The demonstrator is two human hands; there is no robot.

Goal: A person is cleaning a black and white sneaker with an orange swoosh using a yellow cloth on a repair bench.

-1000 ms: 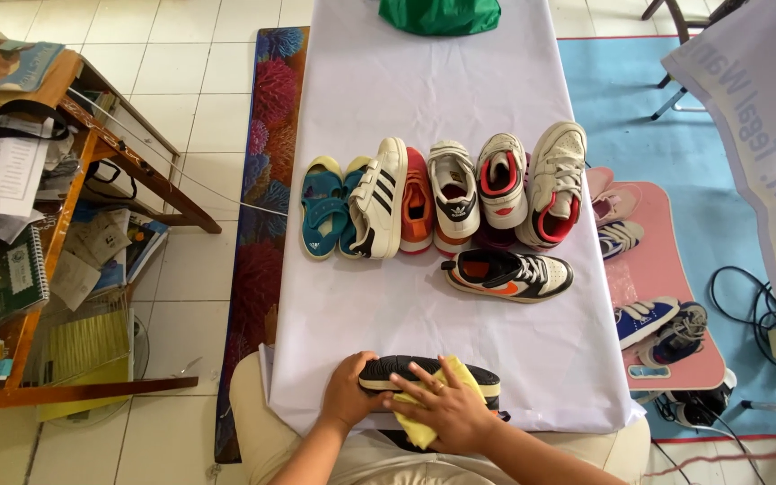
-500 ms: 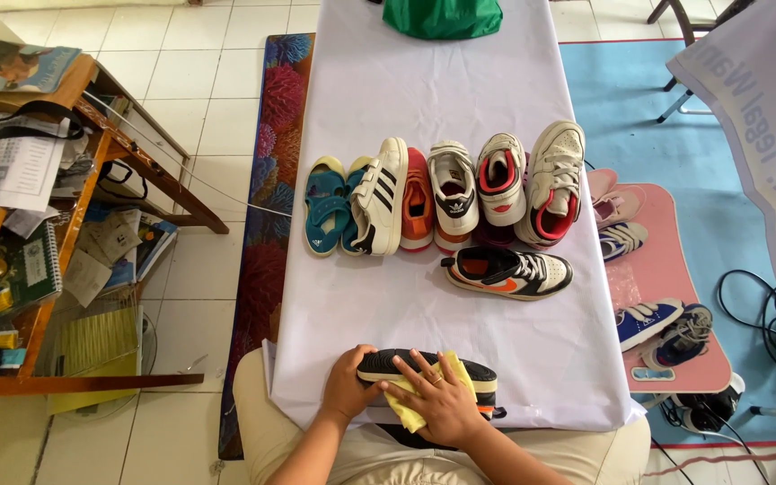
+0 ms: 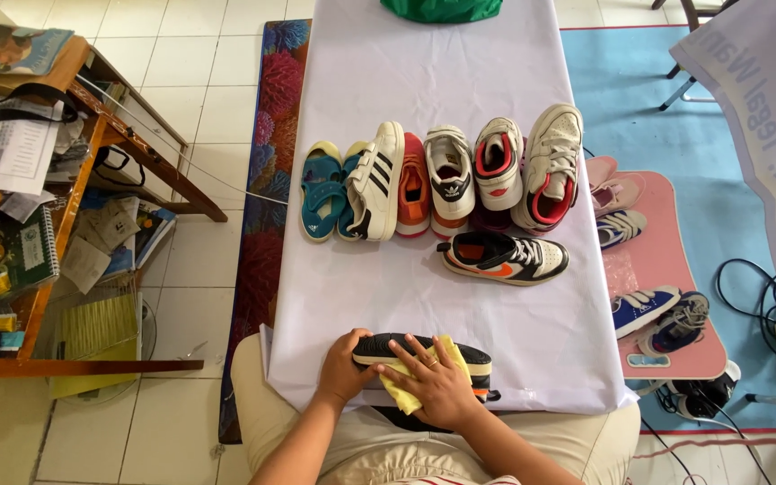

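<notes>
My left hand [image 3: 345, 366] grips the heel end of a black sneaker with a white sole [image 3: 473, 356], which lies on its side at the near edge of the white-covered table [image 3: 442, 81]. My right hand [image 3: 437, 384] presses a yellow cloth [image 3: 399, 392] against the shoe's side. Farther up the table stands a row of shoes: a teal sandal [image 3: 322, 192], a white striped sneaker [image 3: 377, 180], an orange shoe [image 3: 413, 187], and white and red sneakers [image 3: 498, 163]. A black, white and orange sneaker [image 3: 505, 258] lies alone in front of the row.
A pink low table [image 3: 666, 350] at the right holds more shoes. A wooden shelf [image 3: 92, 135] with papers and books stands at the left. A green bag [image 3: 442, 9] sits at the table's far end. Cables [image 3: 747, 287] lie on the blue mat.
My right hand with the yellow cloth has shifted slightly along the black shoe's side. The view has drifted a little; the shoes on the table stay put.
</notes>
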